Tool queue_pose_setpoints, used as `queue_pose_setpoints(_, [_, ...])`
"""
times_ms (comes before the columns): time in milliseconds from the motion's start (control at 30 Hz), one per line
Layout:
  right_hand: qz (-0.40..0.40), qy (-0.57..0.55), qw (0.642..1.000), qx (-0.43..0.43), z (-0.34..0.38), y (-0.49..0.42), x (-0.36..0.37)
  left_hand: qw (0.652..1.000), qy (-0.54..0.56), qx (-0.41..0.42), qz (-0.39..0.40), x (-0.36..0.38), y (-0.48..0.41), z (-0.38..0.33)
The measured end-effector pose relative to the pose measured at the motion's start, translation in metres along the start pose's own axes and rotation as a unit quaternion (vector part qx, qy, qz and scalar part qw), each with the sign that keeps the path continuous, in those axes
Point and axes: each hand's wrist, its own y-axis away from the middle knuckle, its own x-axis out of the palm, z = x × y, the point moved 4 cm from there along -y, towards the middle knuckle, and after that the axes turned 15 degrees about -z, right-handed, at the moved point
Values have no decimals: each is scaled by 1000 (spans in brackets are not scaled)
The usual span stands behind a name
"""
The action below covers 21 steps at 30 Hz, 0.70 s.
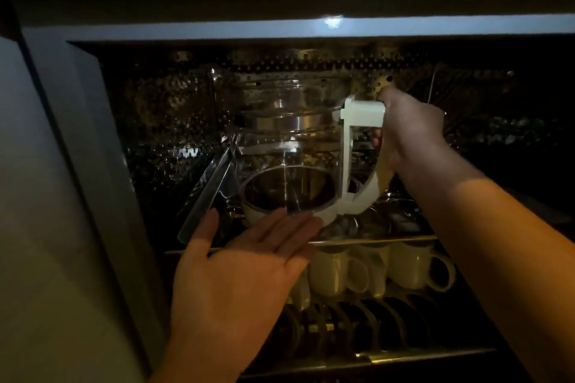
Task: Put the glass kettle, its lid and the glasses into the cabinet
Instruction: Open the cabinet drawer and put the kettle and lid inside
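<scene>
A clear, round-bodied glass kettle (pixel 289 146) with a white plastic base ring is hanging tilted inside the upper compartment of a dark cabinet (pixel 217 31), its circular bottom turning toward the camera. The right hand (pixel 410 134) is gripping the kettle's angular white plastic handle (pixel 362 113), fingers curling round the grip on the kettle's right. Just below the kettle, the left hand (pixel 236 267) is lying open and palm-up, fingers straight, their tips reaching the base ring; whether they are touching it cannot be told. Behind the kettle, a shiny perforated metal wall (pixel 161 109) is glinting with small reflections. Under the kettle, a thin metal rail (pixel 373 239) is crossing the cabinet, and below it smooth white ceramic mugs (pixel 410 264) with looped handles are sitting in a row. Lower still, dark rounded plates (pixel 373 320) are standing on edge. Left of the kettle, a flat pale door panel (pixel 46 196) is standing open.
</scene>
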Motion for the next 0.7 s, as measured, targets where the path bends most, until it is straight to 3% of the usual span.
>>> queue_pose_setpoints(133, [-14, -18, 1000, 5, -10, -2, 6, 999, -29, 14, -24, -5, -9, -3])
queue_pose_setpoints(300, [-22, -40, 999, 8, -14, 0, 15, 999, -22, 16, 17, -15, -17, -11])
queue_pose_setpoints(400, [-25, -39, 999, 6, -17, -1, 22, 993, -100, 45, 46, -22, -20, -12])
queue_pose_setpoints(467, [-25, -40, 999, 9, -18, -1, 27, 991, -117, 64, 15, -30, -16, -10])
queue_pose_setpoints(633, [-18, -38, 999, -5, -21, 2, 35, 999, -18, 16, 39, -22, -21, -10])
queue_pose_setpoints(700, [-4, -24, 1000, -18, -22, 3, 35, 993, -100, 42, 40, -27, -17, -5])
